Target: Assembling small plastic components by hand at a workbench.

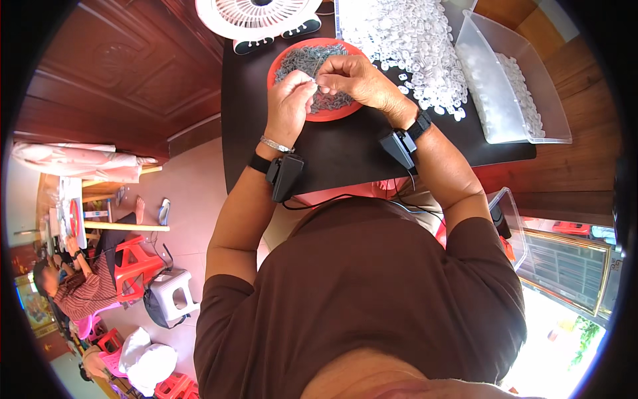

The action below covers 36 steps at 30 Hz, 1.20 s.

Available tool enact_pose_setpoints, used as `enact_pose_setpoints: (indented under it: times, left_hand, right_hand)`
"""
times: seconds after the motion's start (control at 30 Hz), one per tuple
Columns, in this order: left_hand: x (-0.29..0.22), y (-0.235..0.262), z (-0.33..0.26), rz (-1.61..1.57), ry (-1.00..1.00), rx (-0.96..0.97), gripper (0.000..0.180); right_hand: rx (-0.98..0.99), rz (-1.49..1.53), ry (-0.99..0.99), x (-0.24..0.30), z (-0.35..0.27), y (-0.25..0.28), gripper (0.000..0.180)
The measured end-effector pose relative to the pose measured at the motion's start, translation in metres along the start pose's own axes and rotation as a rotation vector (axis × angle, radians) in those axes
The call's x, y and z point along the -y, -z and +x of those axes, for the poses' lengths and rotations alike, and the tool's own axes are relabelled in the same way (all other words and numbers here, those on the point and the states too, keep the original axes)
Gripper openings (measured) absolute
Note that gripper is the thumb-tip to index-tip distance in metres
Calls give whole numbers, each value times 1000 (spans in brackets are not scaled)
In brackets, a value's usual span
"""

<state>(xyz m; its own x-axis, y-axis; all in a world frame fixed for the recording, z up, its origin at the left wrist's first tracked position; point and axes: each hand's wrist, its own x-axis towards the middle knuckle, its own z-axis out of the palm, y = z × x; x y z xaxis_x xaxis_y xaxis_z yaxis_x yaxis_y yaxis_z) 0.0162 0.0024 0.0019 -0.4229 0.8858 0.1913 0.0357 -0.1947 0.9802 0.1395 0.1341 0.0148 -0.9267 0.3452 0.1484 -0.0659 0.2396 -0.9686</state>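
Observation:
Both hands meet over a round red basin filled with small grey metal parts that look like screws. My left hand is pinched closed, thumb and fingertips together. The fingertips of my right hand close in a pinch against those of the left. A speck of white shows between them, too small and covered to name. Just right of the basin, a large heap of small white plastic pieces with holes spreads over the dark table.
A white fan stands behind the basin. At the right, a clear plastic bin holds more white pieces. The table's front edge runs close to my body. Far left, another person sits working near red stools and a white stool.

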Motion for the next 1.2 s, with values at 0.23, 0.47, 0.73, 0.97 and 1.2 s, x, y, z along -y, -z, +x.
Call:
enact_pose_setpoints:
  times: [0.23,0.47,0.73,0.97,1.2]
  left_hand:
    - [-2,-2,-2,102,-32,-34,14]
    - [6,1,1,192,-125,-45,11]
    - [0,0,-1,144,-73,-49,11]
    - [-2,2,-1,5,8,-44,12]
    - [-2,1,0,9,2,-40,12]
  right_hand:
    - [-69,-1,-87,8,-2,1,19]
    - [-48,-106,-79,6,-2,-3,20]
    - [-32,-39,40,7,-4,-6,13]
    - [-36,-104,48,10,-5,-5,11]
    - [-39,-106,46,7,-4,-2,11]
